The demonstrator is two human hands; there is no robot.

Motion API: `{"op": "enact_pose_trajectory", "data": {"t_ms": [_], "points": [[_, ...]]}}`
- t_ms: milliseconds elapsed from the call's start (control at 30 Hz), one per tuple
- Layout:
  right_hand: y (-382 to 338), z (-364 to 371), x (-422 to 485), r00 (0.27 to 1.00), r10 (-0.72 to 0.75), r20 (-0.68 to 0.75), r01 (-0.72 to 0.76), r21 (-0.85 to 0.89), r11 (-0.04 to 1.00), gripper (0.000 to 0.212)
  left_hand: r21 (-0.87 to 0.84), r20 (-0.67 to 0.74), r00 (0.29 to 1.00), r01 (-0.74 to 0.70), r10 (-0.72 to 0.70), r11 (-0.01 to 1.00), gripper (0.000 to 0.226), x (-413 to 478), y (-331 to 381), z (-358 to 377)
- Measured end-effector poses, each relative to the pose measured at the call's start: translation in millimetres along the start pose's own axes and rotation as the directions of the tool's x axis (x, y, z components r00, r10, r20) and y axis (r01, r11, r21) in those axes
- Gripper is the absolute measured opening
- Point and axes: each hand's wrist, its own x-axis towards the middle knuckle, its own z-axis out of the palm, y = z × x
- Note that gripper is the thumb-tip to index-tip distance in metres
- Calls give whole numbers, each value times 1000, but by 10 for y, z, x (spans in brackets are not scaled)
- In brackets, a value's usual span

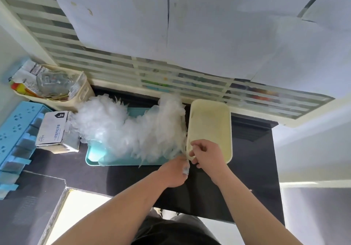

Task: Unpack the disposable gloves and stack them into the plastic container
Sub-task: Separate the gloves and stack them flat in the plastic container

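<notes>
Thin clear glove (186, 167) pinched tight in the grip of both left hand (171, 171) and right hand (206, 154), at the cream container (210, 103) near corner. Its contents are unclear. Beside it, a fluffy heap of gloves (121, 128) fills the teal tray (93, 160) on the black table (252, 168).

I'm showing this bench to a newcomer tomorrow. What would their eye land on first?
The fluffy white pile of gloves, heaped on the teal tray in the middle of the dark table, stands out first. Close beside it on the right lies the cream container. At the container's near left corner, the left hand and right hand pinch one glove between them.
</notes>
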Motion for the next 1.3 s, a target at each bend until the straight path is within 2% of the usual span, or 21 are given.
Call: {"op": "enact_pose_trajectory", "data": {"t_ms": [133,200,267,300,367,467,500,533,600,667,733,800,867,900,967,1033,1067,1100,1167,1233,1300], "points": [[49,-179,-24,997,21,81,-22,23,999,20,-200,-196,968,114,-154,973,18,-115,203,-96],[9,-251,5,994,18,109,-21,25,999,20,-390,-360,882,154,-305,908,11,-267,333,-305],[-97,-306,23,987,38,154,-45,43,998,20,-579,-474,775,83,-418,811,5,-429,410,-533],[-168,-331,24,982,61,181,-69,36,997,26,-679,-481,738,28,-473,734,9,-516,436,-660],[-311,-375,1,959,128,253,-129,-10,992,50,-864,-434,723,-165,-537,476,11,-690,468,-916],[-456,-415,-21,897,158,412,-192,43,980,81,-897,-368,829,-435,-421,-72,11,-881,531,-1210],[-466,-416,-9,871,151,467,-232,120,965,87,-864,-368,850,-463,-378,-199,11,-903,532,-1248],[-499,-425,1,847,129,516,-275,217,937,90,-830,-377,857,-482,-352,-283,11,-920,532,-1278],[-551,-432,22,823,52,565,-330,403,854,84,-791,-397,860,-498,-322,-355,12,-921,524,-1279],[-609,-439,40,866,-40,498,-282,553,784,61,-809,-397,856,-497,-333,-315,15,-896,510,-1223],[-672,-438,44,933,-102,345,-160,652,741,33,-868,-371,846,-463,-383,-181,18,-903,480,-1147],[-729,-437,49,970,-132,206,-40,666,745,13,-939,-321,851,-343,-415,23,18,-927,432,-1065],[-763,-448,68,982,-154,106,57,614,788,11,-959,-253,841,-153,-479,238,16,-927,360,-979],[-769,-455,82,983,-172,68,103,573,813,13,-947,-248,803,-83,-543,310,16,-921,322,-956],[-778,-490,92,974,-222,52,167,501,849,21,-912,-353,658,-83,-665,402,21,-932,289,-982],[-787,-531,86,959,-263,102,186,470,863,29,-838,-525,539,-195,-658,509,25,-984,315,-1113],[-801,-546,81,951,-280,131,194,450,872,32,-792,-593,534,-252,-603,556,27,-1008,326,-1202],[-811,-548,87,943,-295,151,210,418,884,34,-747,-637,569,-286,-520,601,31,-1013,320,-1294],[-841,-548,102,929,-322,182,247,343,906,35,-673,-642,698,-316,-317,669,54,-994,312,-1460],[-881,-540,109,913,-343,220,264,323,909,36,-683,-526,827,-271,-198,678,81,-938,295,-1573],[-908,-540,101,902,-351,252,258,338,905,46,-746,-408,897,-220,-170,629,83,-891,293,-1632]]}}
